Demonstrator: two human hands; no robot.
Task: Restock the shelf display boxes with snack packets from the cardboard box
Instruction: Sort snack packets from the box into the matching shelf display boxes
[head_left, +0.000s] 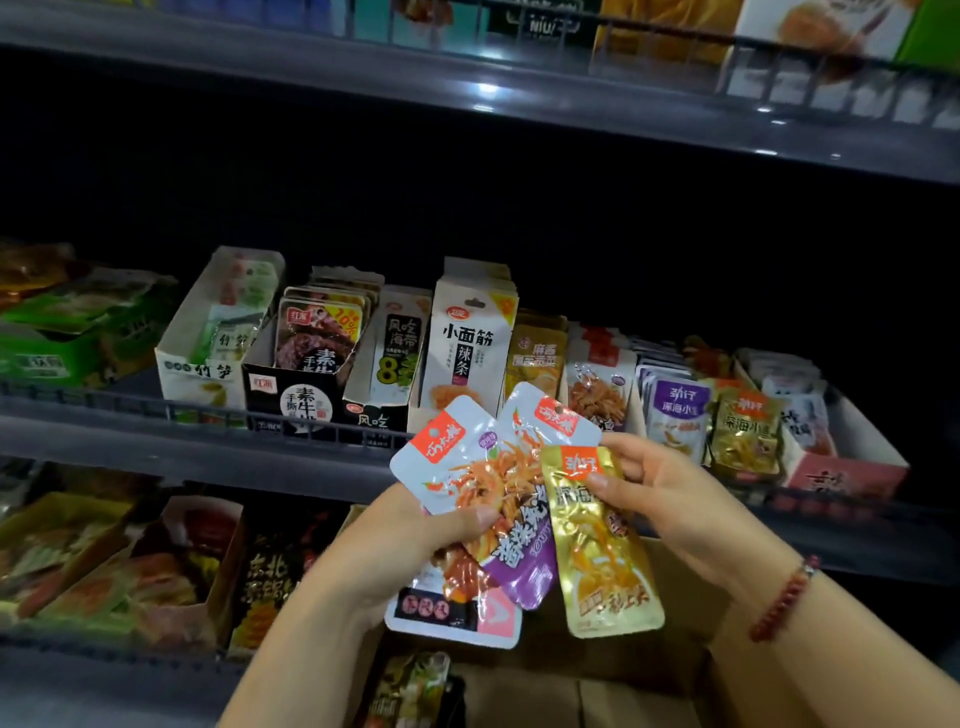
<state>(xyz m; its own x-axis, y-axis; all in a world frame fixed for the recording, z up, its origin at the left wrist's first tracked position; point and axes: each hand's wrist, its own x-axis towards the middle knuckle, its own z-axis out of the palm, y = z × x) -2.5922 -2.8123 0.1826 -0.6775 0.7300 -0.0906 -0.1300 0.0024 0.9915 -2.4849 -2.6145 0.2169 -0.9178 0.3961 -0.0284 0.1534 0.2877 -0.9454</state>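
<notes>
Your left hand (415, 540) gripping fanned white-and-purple packets (467, 467), your right hand (660, 488) pinching gold packet (602, 545), cardboard box (675, 597) below, contents apparently dim.

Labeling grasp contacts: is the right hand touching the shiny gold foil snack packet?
Touching. The head view shows the right hand with its thumb pressed on the front of the shiny gold foil snack packet, near its top, fingers behind.
</notes>
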